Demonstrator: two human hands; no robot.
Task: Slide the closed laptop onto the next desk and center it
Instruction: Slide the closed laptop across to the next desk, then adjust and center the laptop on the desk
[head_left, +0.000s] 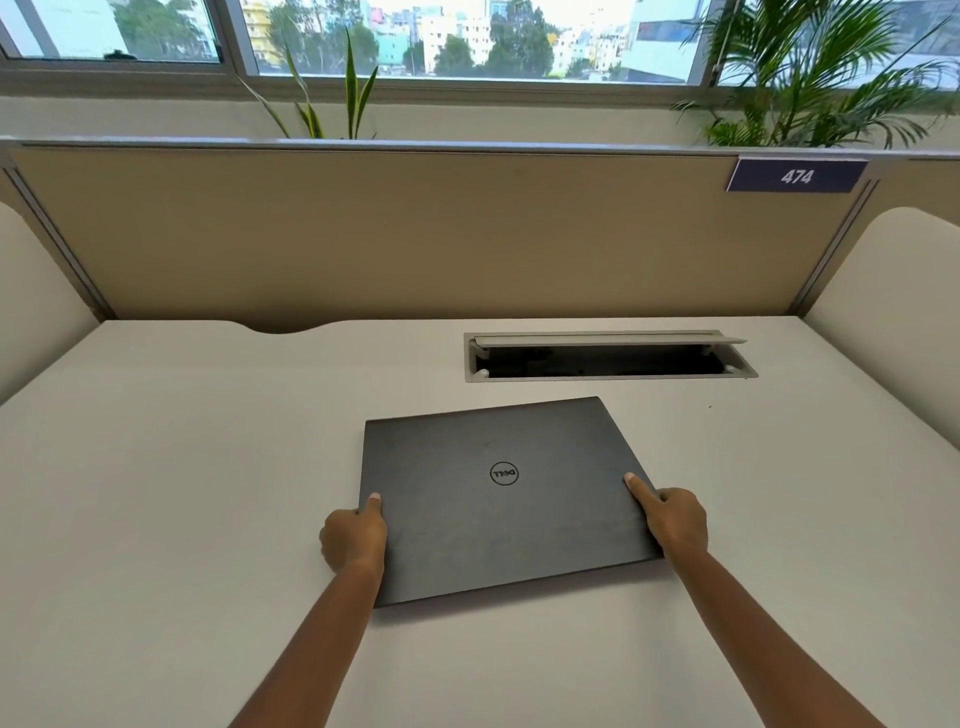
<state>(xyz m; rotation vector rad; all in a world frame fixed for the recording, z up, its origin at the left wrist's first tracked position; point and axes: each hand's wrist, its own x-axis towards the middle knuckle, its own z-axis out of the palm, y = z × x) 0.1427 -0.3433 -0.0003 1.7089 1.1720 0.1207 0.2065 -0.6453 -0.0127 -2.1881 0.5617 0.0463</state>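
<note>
Forearms reaching in from below. Left hand (353, 538) clamped on laptop (498, 499) left edge, thumb on lid, fingers hidden beneath; right hand (672, 519) gripping right edge likewise. Laptop closed, slightly skewed, near middle of desk (156, 467), just short of cable tray (608, 356). Likely centering step; next, squaring up. Underside fingers unseen.

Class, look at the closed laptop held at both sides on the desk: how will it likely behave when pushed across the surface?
The laptop is a flat closed slab, so it probably stays stiff and will not roll or tip. The white desk looks smooth, so it should slide easily. With the left hand and right hand at opposite edges, uneven pushing would likely twist it.
</note>
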